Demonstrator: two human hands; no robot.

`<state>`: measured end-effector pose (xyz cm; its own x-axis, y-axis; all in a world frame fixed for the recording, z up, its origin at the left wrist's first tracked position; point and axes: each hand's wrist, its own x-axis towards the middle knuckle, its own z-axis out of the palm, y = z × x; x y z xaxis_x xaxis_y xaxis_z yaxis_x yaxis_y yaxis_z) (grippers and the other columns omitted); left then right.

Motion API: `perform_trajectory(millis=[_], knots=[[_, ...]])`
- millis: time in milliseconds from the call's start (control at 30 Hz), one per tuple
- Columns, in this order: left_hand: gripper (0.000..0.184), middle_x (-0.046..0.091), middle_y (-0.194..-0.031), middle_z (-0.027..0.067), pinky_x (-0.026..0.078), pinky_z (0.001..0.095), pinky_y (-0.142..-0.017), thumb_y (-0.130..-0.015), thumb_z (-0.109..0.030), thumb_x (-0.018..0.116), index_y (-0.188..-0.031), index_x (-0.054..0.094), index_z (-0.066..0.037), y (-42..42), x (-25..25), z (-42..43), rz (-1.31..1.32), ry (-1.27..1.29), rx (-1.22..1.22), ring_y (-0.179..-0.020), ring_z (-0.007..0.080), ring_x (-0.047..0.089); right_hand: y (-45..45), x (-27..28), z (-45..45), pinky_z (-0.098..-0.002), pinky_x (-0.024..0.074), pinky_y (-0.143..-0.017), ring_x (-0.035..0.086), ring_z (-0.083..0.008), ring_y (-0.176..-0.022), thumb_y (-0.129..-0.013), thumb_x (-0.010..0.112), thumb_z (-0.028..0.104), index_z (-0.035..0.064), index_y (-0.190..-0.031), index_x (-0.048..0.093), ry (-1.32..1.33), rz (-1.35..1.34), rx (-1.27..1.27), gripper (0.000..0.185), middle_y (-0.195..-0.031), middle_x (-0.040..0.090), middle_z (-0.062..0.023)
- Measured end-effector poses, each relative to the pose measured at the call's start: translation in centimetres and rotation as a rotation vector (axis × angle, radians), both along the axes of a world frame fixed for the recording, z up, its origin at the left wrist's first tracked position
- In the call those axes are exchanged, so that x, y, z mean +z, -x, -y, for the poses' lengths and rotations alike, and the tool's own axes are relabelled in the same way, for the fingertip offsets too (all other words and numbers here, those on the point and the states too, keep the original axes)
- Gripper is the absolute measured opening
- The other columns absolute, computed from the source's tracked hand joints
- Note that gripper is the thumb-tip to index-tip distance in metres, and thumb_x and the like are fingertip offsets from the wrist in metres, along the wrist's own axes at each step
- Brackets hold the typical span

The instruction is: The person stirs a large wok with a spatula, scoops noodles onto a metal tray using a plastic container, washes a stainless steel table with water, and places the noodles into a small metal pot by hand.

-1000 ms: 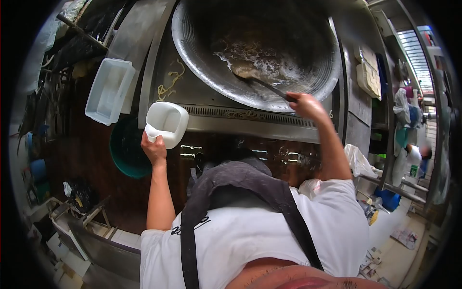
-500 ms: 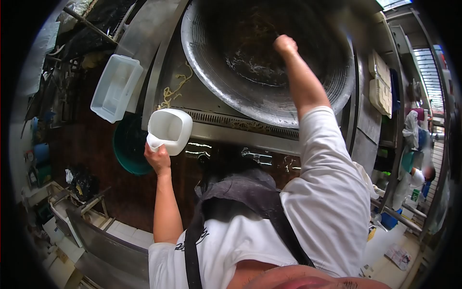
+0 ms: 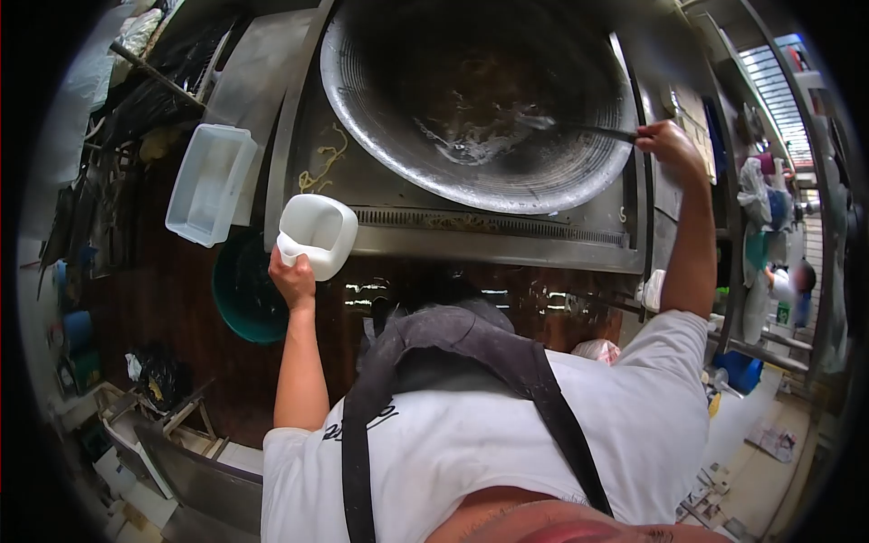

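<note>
My left hand (image 3: pixel 293 281) is closed on the rim and spout side of a white plastic jug (image 3: pixel 337 237), held beside the front edge of the metal stove. My right hand (image 3: pixel 668 145) grips the dark handle of a long-handled utensil (image 3: pixel 593 130). Its pale, blurred head lies at the liquid in a large wok (image 3: pixel 398 167), so I cannot tell its exact kind. Dark liquid (image 3: pixel 480 136) with bright ripples fills the wok's bottom. Strands of noodle (image 3: pixel 319 170) lie on the stove top near the jug.
At the left stands a translucent plastic bin (image 3: pixel 210 185). Below it, a green tub (image 3: pixel 244 303) sits on the wet brown floor (image 3: pixel 353 339). A slotted drain (image 3: pixel 471 222) runs along the stove front. Another person (image 3: pixel 787 281) is far to the right.
My right hand has swung from over the wok to the right beyond its rim, bringing the utensil's handle into view. My left hand still holds the jug in nearly the same place.
</note>
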<state>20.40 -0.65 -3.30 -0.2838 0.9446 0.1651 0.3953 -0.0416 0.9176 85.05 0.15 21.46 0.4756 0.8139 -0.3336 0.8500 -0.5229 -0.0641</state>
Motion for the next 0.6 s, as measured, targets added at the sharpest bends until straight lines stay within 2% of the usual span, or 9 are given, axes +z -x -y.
perform_trajectory(millis=[67, 167, 233, 267, 333, 400, 467, 533, 600], knots=[[0.037, 0.070, -0.088, 0.0193, 0.054, 0.0389, -0.074, -0.069, -0.007, 0.051, -0.101, 0.064, 0.005, 0.0, 0.2, -0.2, 0.028, -0.002, -0.030, -0.080, 0.0350, 0.070, 0.1, 2.2, 3.6, -0.0351, 0.0525, -0.084, 0.071, -0.0203, -0.089, -0.081, 0.077, 0.020, 0.0085, -0.111, 0.074, -0.021, 0.002, 0.055, 0.033, -0.096, 0.075, -0.0127], [0.037, 0.071, -0.088, 0.0179, 0.054, 0.0376, -0.075, -0.069, -0.007, 0.051, -0.102, 0.064, 0.005, 0.0, 0.4, -0.2, 0.063, 0.011, -0.042, -0.081, 0.0320, 0.070, 2.9, 5.5, 6.4, -0.0331, 0.0523, -0.085, 0.070, -0.0191, -0.088, -0.079, 0.078, 0.016, 0.0085, -0.111, 0.074, 0.084, -0.026, 0.002, 0.033, -0.097, 0.075, -0.0115], [0.037, 0.071, -0.089, 0.0168, 0.054, 0.0368, -0.075, -0.070, -0.007, 0.051, -0.102, 0.065, 0.005, -0.1, 0.6, -0.1, 0.090, 0.021, -0.043, -0.081, 0.0300, 0.070, 3.1, 5.4, 7.4, -0.0317, 0.0528, -0.085, 0.070, -0.0185, -0.089, -0.078, 0.079, 0.016, 0.0085, -0.110, 0.075, 0.144, -0.071, 0.038, 0.033, -0.098, 0.075, -0.0116], [0.037, 0.071, -0.090, 0.0164, 0.054, 0.0367, -0.075, -0.070, -0.007, 0.051, -0.103, 0.065, 0.005, -0.2, 0.6, -0.1, 0.078, 0.023, -0.042, -0.082, 0.0295, 0.070, 3.5, 4.6, 7.9, -0.0322, 0.0534, -0.086, 0.071, -0.0209, -0.089, -0.078, 0.079, 0.018, 0.0104, -0.112, 0.074, 0.164, -0.074, 0.070, 0.035, -0.100, 0.075, -0.0121], [0.037, 0.071, -0.090, 0.0156, 0.054, 0.0365, -0.075, -0.071, -0.008, 0.052, -0.103, 0.065, 0.005, 0.0, 0.5, 0.0, 0.051, 0.030, -0.037, -0.082, 0.0285, 0.070, 5.3, 1.7, 8.0, -0.0340, 0.0539, -0.087, 0.071, -0.0226, -0.091, -0.079, 0.079, 0.019, 0.0136, -0.117, 0.072, 0.247, -0.033, 0.085, 0.039, -0.103, 0.074, -0.0124], [0.035, 0.071, -0.093, 0.0147, 0.054, 0.0358, -0.075, -0.073, -0.008, 0.054, -0.104, 0.065, 0.004, -0.1, 0.4, 0.3, 0.040, 0.031, -0.019, -0.084, 0.0278, 0.070, 5.9, -4.4, 7.7, -0.0368, 0.0541, -0.087, 0.070, -0.0250, -0.093, -0.082, 0.077, 0.021, 0.0176, -0.127, 0.066, 0.236, -0.112, 0.117, 0.046, -0.104, 0.073, -0.0130], [0.035, 0.071, -0.093, 0.0146, 0.054, 0.0358, -0.075, -0.074, -0.009, 0.055, -0.104, 0.065, 0.004, -0.4, 0.6, 0.7, 0.066, 0.040, 0.015, -0.084, 0.0280, 0.070, 9.7, -9.1, 5.5, -0.0400, 0.0540, -0.086, 0.070, -0.0282, -0.095, -0.089, 0.065, 0.021, 0.0192, -0.133, 0.060, 0.325, -0.055, 0.111, 0.045, -0.105, 0.072, -0.0139], [0.033, 0.071, -0.094, 0.0143, 0.053, 0.0358, -0.075, -0.076, -0.010, 0.058, -0.105, 0.065, 0.004, -0.7, 0.5, 1.1, 0.055, 0.031, 0.052, -0.084, 0.0277, 0.070, 12.4, -14.4, 2.7, -0.0430, 0.0534, -0.087, 0.069, -0.0327, -0.097, -0.094, 0.050, 0.019, 0.0190, -0.132, 0.060, 0.239, 0.023, 0.124, 0.039, -0.105, 0.071, -0.0156], [0.033, 0.071, -0.094, 0.0140, 0.053, 0.0358, -0.076, -0.077, -0.011, 0.059, -0.106, 0.064, 0.004, -1.1, 1.1, 1.4, -0.010, 0.049, 0.091, -0.084, 0.0276, 0.070, 12.9, -20.2, -1.3, -0.0457, 0.0527, -0.087, 0.067, -0.0356, -0.101, -0.095, 0.041, 0.018, 0.0157, -0.126, 0.062, 0.109, -0.007, 0.151, 0.037, -0.107, 0.071, -0.0188]])
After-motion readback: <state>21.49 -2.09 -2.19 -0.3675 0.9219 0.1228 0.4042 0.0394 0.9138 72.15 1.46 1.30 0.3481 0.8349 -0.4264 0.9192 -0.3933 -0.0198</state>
